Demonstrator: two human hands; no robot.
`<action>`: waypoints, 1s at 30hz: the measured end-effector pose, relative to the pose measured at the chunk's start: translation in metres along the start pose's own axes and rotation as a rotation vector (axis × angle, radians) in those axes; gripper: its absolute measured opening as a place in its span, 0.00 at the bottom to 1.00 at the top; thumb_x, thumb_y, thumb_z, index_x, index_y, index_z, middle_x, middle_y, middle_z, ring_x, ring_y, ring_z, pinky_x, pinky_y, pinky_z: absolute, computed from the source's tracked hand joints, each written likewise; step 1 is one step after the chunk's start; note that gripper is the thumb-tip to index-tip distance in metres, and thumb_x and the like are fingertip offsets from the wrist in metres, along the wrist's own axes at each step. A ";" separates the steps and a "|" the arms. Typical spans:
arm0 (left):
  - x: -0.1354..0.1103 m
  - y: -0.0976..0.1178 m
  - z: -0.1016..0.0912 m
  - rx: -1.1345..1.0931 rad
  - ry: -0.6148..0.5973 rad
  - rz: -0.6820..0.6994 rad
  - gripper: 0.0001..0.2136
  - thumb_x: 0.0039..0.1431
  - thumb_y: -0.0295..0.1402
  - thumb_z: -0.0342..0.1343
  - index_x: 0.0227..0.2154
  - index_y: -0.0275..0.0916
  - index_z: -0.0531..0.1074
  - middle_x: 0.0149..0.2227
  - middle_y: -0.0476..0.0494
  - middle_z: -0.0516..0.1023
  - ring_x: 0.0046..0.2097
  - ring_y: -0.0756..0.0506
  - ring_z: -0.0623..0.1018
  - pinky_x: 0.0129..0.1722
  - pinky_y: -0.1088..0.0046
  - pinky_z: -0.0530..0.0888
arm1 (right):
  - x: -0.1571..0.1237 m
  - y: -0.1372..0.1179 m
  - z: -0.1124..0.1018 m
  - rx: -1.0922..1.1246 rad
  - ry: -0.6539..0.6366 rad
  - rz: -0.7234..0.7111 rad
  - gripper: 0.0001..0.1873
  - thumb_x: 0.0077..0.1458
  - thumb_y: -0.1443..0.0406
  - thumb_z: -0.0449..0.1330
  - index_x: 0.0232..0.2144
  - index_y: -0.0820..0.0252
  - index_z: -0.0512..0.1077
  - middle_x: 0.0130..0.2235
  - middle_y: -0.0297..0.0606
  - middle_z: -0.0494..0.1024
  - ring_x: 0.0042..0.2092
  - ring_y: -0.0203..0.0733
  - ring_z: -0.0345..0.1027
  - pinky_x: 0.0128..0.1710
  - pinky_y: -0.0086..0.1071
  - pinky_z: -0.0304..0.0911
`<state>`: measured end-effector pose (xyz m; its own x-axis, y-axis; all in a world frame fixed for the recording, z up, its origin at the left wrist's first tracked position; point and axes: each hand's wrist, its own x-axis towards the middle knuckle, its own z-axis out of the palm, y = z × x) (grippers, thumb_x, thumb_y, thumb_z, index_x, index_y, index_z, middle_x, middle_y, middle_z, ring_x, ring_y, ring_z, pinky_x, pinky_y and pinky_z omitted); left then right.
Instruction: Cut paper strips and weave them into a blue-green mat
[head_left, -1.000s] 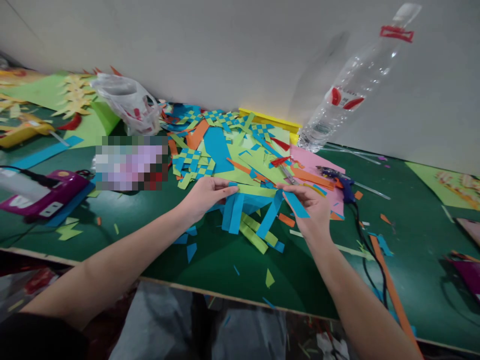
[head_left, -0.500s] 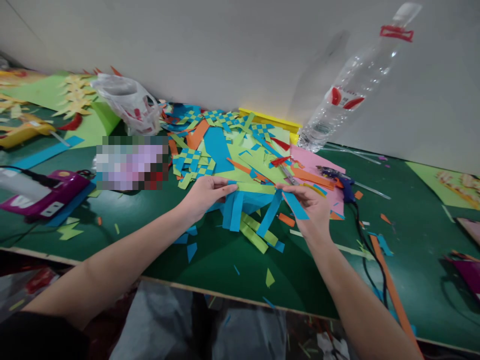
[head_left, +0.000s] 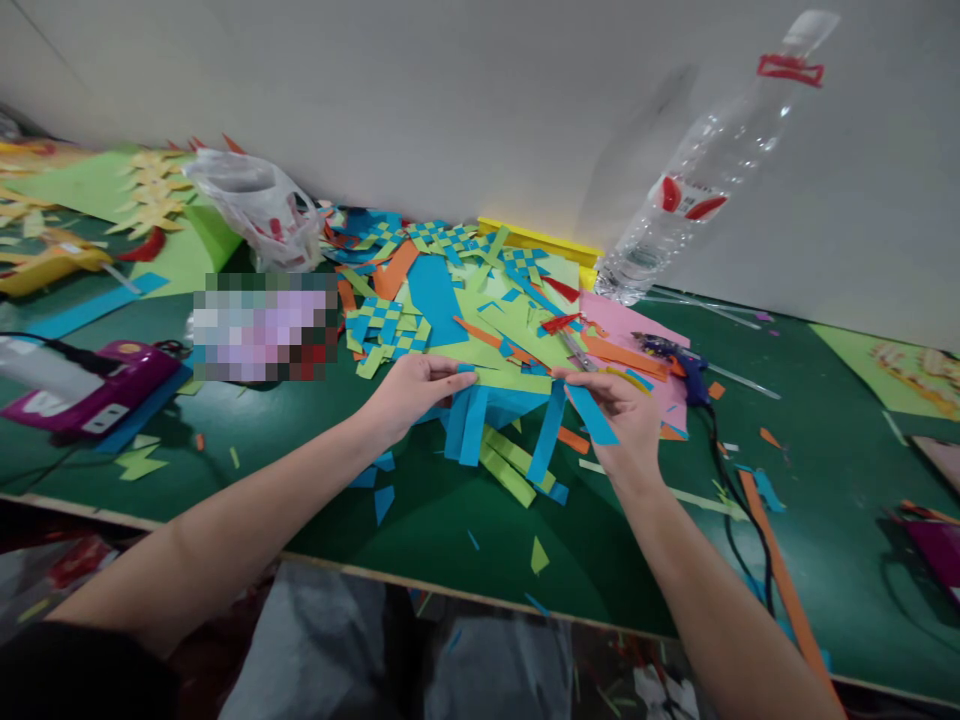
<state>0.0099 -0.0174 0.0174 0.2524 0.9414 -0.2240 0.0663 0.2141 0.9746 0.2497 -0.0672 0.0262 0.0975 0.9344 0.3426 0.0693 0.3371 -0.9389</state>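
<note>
My left hand (head_left: 411,393) pinches the left end of a light green paper strip (head_left: 511,380) that runs across to my right hand (head_left: 625,420). Several blue paper strips (head_left: 466,425) hang down from that green strip. My right hand pinches the strip's right end and also holds two blue strips (head_left: 592,412), one slanting down to the left. Both hands hover just above the green table (head_left: 450,520), in front of a heap of cut paper (head_left: 457,290) with woven blue-and-green squares (head_left: 382,325).
A clear plastic bottle (head_left: 697,180) leans against the wall at the back right. A blue glue gun (head_left: 679,362) with a black cable lies right of my hands. A magenta tool (head_left: 97,385) sits at left, a plastic bag (head_left: 255,205) behind it. Paper scraps litter the table.
The slanting blue strip in my right hand has swung a little lower and steeper. My hands have stayed nearly in place.
</note>
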 end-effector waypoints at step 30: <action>0.001 -0.004 -0.004 0.230 -0.025 0.120 0.17 0.49 0.47 0.62 0.31 0.35 0.77 0.21 0.50 0.70 0.24 0.52 0.68 0.26 0.76 0.67 | -0.001 0.000 -0.002 -0.013 -0.024 -0.018 0.06 0.51 0.67 0.64 0.34 0.53 0.78 0.39 0.35 0.83 0.45 0.45 0.76 0.46 0.39 0.73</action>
<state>0.0058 -0.0161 0.0138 0.2956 0.9489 -0.1101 0.2520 0.0338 0.9671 0.2513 -0.0683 0.0259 0.0723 0.9308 0.3583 0.0841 0.3523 -0.9321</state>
